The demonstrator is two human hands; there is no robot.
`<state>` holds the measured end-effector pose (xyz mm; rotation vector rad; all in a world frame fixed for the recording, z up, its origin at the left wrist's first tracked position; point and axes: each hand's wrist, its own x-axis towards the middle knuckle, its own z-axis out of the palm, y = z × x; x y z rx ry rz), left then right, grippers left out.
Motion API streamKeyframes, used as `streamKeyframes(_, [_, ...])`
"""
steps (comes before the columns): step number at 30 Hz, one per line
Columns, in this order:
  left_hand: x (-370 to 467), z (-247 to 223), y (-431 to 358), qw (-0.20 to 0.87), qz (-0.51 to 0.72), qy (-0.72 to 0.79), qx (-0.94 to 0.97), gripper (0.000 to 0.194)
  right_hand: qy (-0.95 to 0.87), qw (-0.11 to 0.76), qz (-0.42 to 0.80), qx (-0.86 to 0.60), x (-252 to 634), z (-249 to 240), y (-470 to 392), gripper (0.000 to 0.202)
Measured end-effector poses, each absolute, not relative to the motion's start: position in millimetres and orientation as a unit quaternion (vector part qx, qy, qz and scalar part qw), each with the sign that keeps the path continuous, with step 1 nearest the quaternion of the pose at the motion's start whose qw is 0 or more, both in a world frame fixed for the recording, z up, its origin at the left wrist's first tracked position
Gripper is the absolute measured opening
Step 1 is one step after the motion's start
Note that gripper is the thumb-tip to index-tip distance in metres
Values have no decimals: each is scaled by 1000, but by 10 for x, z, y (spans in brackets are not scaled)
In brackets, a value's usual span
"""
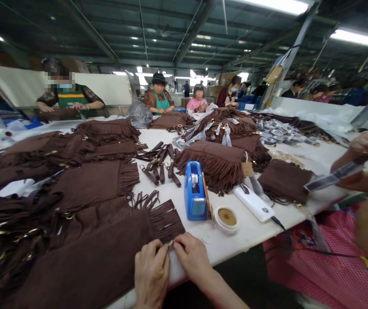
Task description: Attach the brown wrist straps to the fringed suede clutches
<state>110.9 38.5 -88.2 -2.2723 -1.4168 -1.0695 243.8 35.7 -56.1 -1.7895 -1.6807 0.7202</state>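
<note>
Fringed bag [106,253] matt brown suede; tape dispenser [195,193] glossy plastic.

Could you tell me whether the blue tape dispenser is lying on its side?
No, the blue tape dispenser stands upright on the white table.

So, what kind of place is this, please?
Most likely a factory workshop for bags. Many brown fringed suede bags lie in piles on a long white table, several other workers sit along it, and both hands pinch something small at a bag's edge.
</note>
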Motion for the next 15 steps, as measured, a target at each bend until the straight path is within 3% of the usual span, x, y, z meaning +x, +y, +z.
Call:
streamKeyframes(10, [1118, -898, 348, 170, -379, -455, -788, 17, -522, 374, 459, -614, 2535, -606, 467, 21])
streamKeyframes(15, [1128, -924, 326, 194, -383, -442, -787, 15, -495, 376, 473, -624, 2516, -614, 505, 17])
